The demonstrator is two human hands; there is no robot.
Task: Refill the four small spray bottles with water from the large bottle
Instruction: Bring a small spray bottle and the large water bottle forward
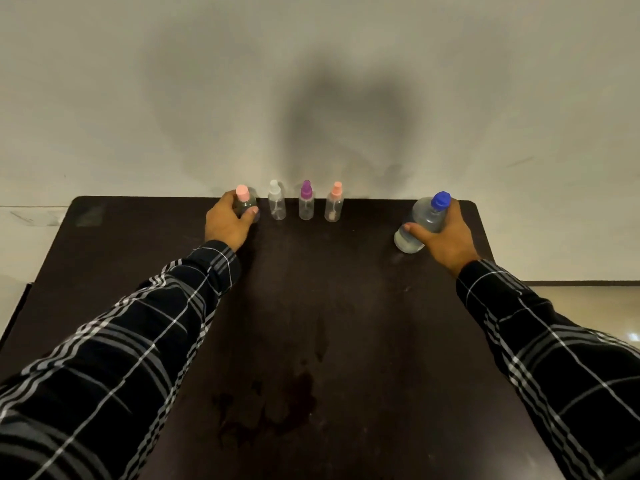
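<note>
Head view: a person in dark plaid sleeves (138, 323) reaches across a dark brown wooden table (311, 306) set against a pale wall (173, 98). At the table's far right, the right hand (443, 237) wraps fingers and thumb round a large clear plastic water bottle with a blue cap (424, 216), apparently ready to lift it for pouring. The left hand (225, 223) curls round the leftmost of 4 small clear spray bottles, a pink-capped one (244, 200), likely steadying it for uncapping. Its 3 neighbours, white-capped (277, 206), purple-capped (306, 204) and peach-capped (334, 206), stand upright in a row along the far edge, just right of that hand and well apart from the large bottle. All caps are on; those 3 look empty.
</note>
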